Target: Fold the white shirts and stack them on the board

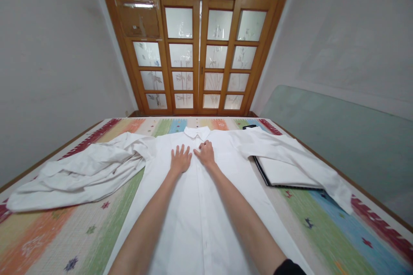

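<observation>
A white collared shirt (200, 206) lies front up and spread flat, its collar (197, 132) at the far end and its button placket running down the middle toward me. My left hand (181, 159) rests on the chest just left of the placket, fingers spread. Beside it, my right hand (205, 153) touches the cloth by the placket below the collar. Its fingers are partly bent and the thumb stands apart; no held thing shows in it. The right sleeve (290, 154) stretches out to the right, while rumpled white cloth (87, 172) lies at the left sleeve side.
Under the right sleeve lies a flat white item with a black edge (263, 172). A small black object (249, 126) sits behind the right shoulder. A colourful striped cloth (97, 227) covers the surface. Beyond it stand wooden glazed doors (200, 51); a pale green panel (338, 137) leans at right.
</observation>
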A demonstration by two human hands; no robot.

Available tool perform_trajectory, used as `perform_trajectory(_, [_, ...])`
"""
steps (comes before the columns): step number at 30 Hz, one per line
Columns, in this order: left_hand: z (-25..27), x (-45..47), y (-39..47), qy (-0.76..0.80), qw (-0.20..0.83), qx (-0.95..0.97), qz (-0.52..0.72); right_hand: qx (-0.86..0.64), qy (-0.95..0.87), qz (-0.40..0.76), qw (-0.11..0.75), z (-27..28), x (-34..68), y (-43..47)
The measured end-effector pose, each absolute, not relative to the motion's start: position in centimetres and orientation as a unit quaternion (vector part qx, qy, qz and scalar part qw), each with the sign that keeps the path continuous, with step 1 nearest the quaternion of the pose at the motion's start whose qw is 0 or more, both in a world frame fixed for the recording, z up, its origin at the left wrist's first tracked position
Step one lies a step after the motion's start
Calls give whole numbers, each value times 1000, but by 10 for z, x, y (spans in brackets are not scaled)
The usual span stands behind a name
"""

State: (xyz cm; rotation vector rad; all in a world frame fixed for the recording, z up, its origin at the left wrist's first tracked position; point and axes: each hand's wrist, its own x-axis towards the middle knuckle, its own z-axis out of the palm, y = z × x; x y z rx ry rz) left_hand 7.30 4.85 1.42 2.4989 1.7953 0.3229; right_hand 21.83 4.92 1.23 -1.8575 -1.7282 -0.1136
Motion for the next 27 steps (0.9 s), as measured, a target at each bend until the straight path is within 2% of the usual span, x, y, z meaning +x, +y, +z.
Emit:
perform_trajectory(6, [12, 86, 59, 557, 62, 806, 188, -709, -643, -41, 286, 6, 219, 54])
perform_trajectory(13, [5, 105, 81, 560, 135, 765, 287, -688, -642, -18, 338, -1, 223, 60])
perform_trajectory(27, [9, 111, 102, 557, 153, 754, 312, -677, -605, 38, 417, -3, 224, 66])
